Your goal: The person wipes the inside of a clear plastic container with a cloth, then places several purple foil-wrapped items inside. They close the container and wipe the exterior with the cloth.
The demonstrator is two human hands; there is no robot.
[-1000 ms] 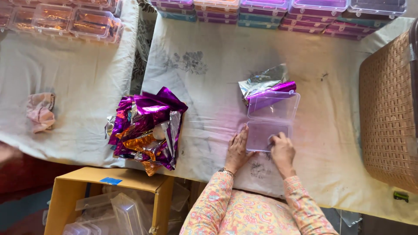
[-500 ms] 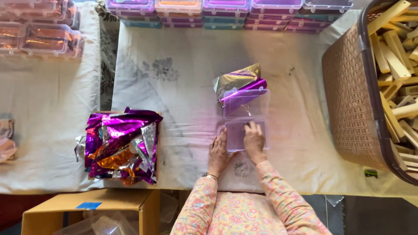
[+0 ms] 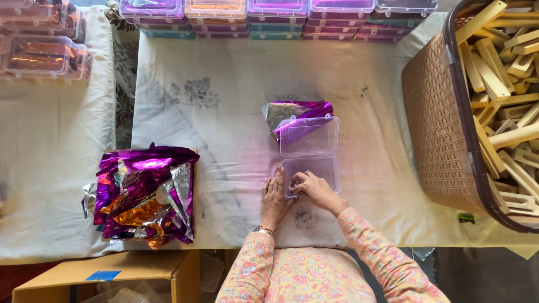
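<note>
Clear plastic box [image 3: 310, 151] lies open on the cloth-covered table [image 3: 224, 146] just ahead of me. My left hand [image 3: 275, 199] rests flat, fingers straight, at its seven o'clock corner; my right hand [image 3: 314, 189] curls its fingertips inside the near half. Purple foil [image 3: 295, 114] sits at twelve o'clock, touching the lid.

foil pile [image 3: 143, 196] left; wood-block basket [image 3: 432, 134] right; stacked boxes [image 3: 275, 17] behind

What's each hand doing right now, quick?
Left hand: open, flat on the cloth, fingertips at the clear plastic box.
Right hand: fingers curled on the box's near left corner; a firm grip cannot be told.
</note>
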